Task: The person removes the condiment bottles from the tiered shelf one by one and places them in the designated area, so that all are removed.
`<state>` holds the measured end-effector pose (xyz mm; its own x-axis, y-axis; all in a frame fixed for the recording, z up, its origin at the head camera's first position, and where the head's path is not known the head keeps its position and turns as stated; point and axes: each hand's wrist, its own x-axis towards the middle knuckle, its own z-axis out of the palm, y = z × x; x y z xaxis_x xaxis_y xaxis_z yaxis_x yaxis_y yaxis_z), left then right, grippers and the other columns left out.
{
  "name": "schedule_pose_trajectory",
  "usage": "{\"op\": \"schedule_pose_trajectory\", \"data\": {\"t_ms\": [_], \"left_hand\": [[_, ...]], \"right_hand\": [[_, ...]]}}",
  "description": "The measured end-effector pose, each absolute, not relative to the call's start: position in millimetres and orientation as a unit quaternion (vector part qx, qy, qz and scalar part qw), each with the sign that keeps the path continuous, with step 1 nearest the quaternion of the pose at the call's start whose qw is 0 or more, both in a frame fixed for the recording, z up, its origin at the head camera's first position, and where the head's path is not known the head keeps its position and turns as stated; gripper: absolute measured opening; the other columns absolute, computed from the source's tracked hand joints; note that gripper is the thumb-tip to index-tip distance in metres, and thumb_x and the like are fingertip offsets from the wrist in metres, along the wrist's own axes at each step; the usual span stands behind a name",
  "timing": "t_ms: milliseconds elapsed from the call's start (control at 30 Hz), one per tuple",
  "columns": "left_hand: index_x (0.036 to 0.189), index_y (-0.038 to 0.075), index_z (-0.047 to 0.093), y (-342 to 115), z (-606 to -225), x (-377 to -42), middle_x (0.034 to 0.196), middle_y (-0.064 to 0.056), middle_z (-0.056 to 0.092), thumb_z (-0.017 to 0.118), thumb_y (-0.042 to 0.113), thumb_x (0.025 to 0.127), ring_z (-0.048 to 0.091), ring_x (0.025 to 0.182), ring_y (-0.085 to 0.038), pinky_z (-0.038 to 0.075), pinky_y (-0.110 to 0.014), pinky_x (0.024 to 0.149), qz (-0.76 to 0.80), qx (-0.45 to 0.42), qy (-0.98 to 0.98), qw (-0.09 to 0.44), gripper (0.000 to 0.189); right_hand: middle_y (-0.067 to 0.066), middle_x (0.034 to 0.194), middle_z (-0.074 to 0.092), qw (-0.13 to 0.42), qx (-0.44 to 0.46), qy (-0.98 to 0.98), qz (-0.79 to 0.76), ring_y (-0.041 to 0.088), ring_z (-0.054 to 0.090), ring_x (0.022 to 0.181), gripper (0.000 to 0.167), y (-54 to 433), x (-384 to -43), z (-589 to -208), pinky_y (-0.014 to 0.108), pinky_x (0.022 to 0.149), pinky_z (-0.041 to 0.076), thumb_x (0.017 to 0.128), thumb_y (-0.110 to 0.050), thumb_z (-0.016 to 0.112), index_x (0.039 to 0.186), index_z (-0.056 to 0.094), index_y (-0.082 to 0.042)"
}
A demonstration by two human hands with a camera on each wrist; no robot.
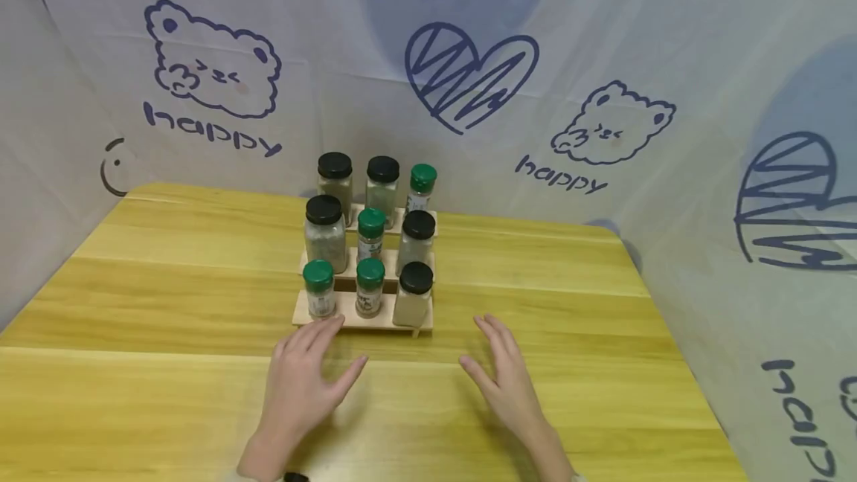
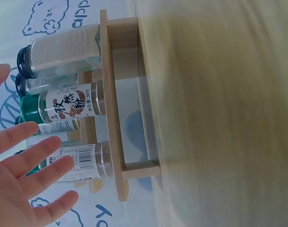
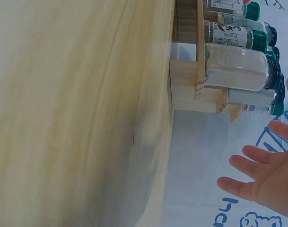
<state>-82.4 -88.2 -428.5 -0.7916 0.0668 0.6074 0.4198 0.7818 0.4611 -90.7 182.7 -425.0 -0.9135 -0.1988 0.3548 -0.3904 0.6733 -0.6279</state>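
We get soft, fairly even light, a pale sheen on the table [image 1: 402,407] and faint shadows beside the hands [image 1: 301,381]; our left wrist view blurs the wood.

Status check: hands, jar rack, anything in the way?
Left hand and right hand open, holding nothing. Wooden rack upright, bearing nine lidded jars. No obstruction seen between hands and rack.

Nine clear, black- or green-lidded jars [image 1: 326,244] obstruct the three-tiered pale wooden rack [image 1: 345,303], gaps narrow. Passage available to its right, above the yellow wooden table [image 1: 549,303]; blue-printed white cloth [image 1: 361,80] bars the rear.
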Motion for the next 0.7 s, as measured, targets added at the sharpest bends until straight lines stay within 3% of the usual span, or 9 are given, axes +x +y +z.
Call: {"op": "schedule_pose_trajectory", "data": {"t_ms": [467,700], "left_hand": [[0.098,-0.003,0.064,-102.8,-430.6,-93.6,0.096,-0.018,0.063,0.073,0.016,0.068,0.057,0.088,-0.034,0.044,-0.049,0.076,-0.365,-0.108,-0.860,0.340,0.037],[0.097,-0.004,0.064,-113.0,-428.5,-94.8,0.098,-0.022,0.060,0.073,0.010,0.072,0.053,0.092,-0.037,0.039,-0.051,0.080,-0.387,-0.051,-0.875,0.288,0.029]], "right_hand": [[0.016,0.130,0.041,0.152,0.206,-0.882,0.395,0.031,0.039,0.118,0.052,175.8,-103.4,-425.6,0.051,0.093,0.032,0.084,-0.018,0.061,0.130,0.042,-0.001],[0.018,0.128,0.043,0.156,0.221,-0.872,0.408,0.031,0.040,0.117,0.050,173.2,-108.3,-425.8,0.049,0.093,0.034,0.085,-0.017,0.061,0.129,0.043,-0.001]]}}
